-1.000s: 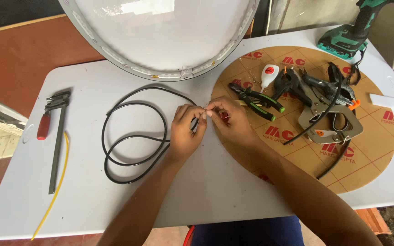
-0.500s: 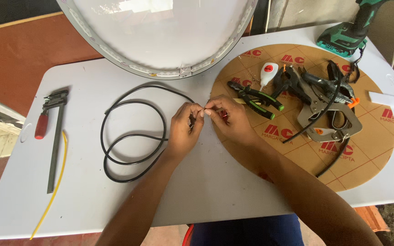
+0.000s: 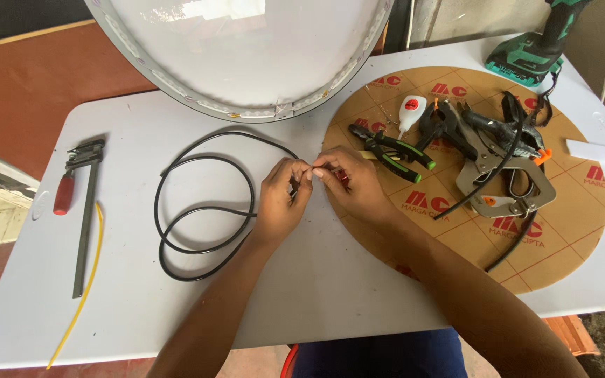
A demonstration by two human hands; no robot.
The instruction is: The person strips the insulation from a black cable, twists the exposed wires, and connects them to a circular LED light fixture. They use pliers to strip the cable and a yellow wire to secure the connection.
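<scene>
Both hands, left hand [image 3: 279, 198] and right hand [image 3: 353, 183], pinched one black cable [image 3: 197, 210], coiled toward nine o'clock; one clamp [image 3: 78, 210] beyond.

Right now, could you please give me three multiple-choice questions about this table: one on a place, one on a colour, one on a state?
1. Where does the red-handled steel bar clamp lie?
A. At the left end of the white table
B. On the round brown board
C. Under the white dome

2. What colour is the thin strand beside the clamp?
A. Blue
B. Yellow
C. Pink

3. How does the coiled black cable meet the hands?
A. Lies untouched
B. Its end is pinched between the left hand and right hand
C. Hangs off the table

Answers: 1 A, the clamp rests far left. 2 B, the yellow strand runs along it. 3 B, both hands' fingertips meet at its end.
</scene>
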